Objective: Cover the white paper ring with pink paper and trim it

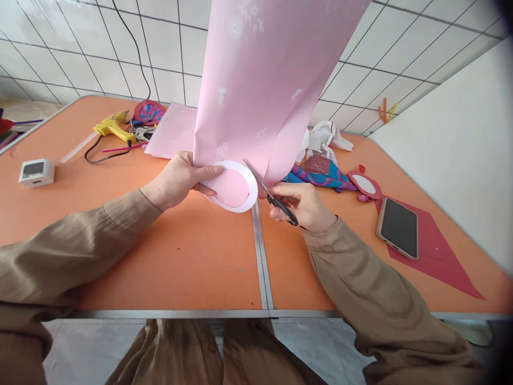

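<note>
A large pink patterned sheet (260, 80) stands upright over the orange table (180, 256). Its lower end carries a round shape with a white back (251, 200), curled toward me. My left hand (180, 179) pinches the sheet's lower left edge beside that round shape, fingers closed on the paper. My right hand (300, 206) grips black-handled scissors (272, 197), whose blades point up and left into the sheet at the round shape's right side.
A yellow glue gun (113, 126) with black cord, keys and a round craft piece lie at the back left. A white cube (37, 172) sits far left. A phone (398, 227) rests on dark red paper (441, 256) at right, near colourful craft pieces and white cloth.
</note>
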A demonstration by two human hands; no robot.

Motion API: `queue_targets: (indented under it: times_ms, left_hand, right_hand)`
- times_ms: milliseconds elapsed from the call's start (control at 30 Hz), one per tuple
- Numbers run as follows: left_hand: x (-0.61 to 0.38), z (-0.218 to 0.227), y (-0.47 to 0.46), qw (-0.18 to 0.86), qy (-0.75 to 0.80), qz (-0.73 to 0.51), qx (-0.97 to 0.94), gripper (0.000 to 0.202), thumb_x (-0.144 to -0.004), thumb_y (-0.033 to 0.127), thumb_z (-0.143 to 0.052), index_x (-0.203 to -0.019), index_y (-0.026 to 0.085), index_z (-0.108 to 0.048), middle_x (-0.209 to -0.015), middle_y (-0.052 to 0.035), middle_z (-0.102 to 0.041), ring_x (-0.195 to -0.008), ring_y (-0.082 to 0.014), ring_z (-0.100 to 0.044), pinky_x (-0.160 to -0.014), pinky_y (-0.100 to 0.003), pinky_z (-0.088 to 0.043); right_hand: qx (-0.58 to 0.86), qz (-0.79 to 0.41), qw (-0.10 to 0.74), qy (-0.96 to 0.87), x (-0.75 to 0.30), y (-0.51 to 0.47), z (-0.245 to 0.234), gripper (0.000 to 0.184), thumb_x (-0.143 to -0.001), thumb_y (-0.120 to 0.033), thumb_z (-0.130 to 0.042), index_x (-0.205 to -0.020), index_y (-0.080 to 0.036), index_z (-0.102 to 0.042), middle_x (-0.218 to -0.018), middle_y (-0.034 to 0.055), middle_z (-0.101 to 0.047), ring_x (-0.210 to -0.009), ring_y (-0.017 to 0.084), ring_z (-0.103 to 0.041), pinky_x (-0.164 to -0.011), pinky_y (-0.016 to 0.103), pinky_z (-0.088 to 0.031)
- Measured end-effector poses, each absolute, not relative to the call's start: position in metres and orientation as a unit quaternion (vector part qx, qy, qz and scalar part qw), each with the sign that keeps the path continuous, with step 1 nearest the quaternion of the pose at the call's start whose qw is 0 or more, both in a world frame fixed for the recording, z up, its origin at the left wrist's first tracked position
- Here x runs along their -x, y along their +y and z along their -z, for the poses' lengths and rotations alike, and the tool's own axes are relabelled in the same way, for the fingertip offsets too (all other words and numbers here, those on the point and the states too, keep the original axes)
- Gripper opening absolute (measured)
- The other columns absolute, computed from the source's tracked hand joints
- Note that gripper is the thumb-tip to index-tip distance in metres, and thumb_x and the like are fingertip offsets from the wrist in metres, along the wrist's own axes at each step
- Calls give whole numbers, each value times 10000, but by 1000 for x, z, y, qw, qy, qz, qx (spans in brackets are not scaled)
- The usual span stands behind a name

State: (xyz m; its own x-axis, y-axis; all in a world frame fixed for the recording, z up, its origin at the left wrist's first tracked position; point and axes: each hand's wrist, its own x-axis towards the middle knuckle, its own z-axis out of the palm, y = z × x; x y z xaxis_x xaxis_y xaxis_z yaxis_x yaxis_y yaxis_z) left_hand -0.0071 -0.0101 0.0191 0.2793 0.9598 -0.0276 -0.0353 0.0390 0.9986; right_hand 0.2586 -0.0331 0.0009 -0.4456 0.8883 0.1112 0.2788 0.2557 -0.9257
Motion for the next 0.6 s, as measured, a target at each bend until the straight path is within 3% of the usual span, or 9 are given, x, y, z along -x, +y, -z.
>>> queue_targets:
  times_ms: [267,600]
  left_hand:
    - [7,-20,-11,581,426,-418,-553,367,-660,345,-841,-939,123,-757,-933,-109,-757,-861,-279,-723,-606,-328,-656]
    - [9,-20,-9,586,427,-418,-548,351,-653,339,-850,-920,128,-764,-926,-107,-758,-842,-276,-727,-600,-321,-658]
  right_hand:
    - [387,-464,327,-727,-261,-32,-1,401,-648,-508,-807,-839,-163,-737,-644,0,-487,-464,103,-481,-422,268,-438]
    - [397,-487,331,-703,-260,-33,-1,414,-582,-472,-848,-788,-146,-695,-644,7,-519,-491,108,-482,-425,264,-438]
